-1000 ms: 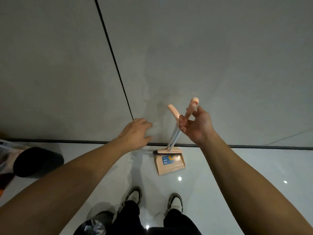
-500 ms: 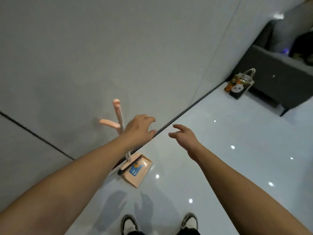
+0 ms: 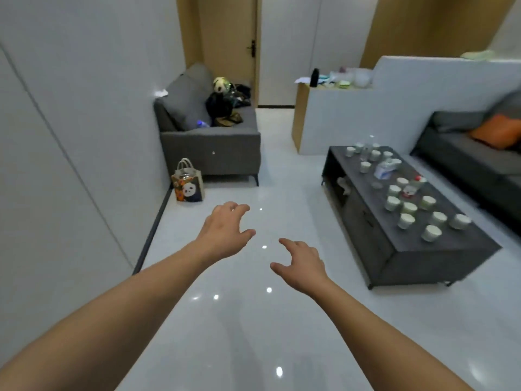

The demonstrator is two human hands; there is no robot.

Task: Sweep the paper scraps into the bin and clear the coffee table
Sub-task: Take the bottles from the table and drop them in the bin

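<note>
Bench (image 3: 366,235): low, dark, at the right of the room, well apart from both hands.
Cups (image 3: 406,220): many small pale ones stand upright over the bench top, spaced apart.
Bottle (image 3: 366,148): clear, upright among the far cups.
Left hand (image 3: 225,232): empty, fingers spread and loosely bent, held over the floor.
Right hand (image 3: 303,265): empty, fingers loosely spread, just beside the left and nearer the bench.
Floor (image 3: 253,334): white, glossy, with small light spots.
Bag (image 3: 188,183): panda print, on the floor against the wall, just beside the sofa.
Sofa (image 3: 211,142): grey, at the far left, with a panda toy (image 3: 220,84) on the seat.
</note>
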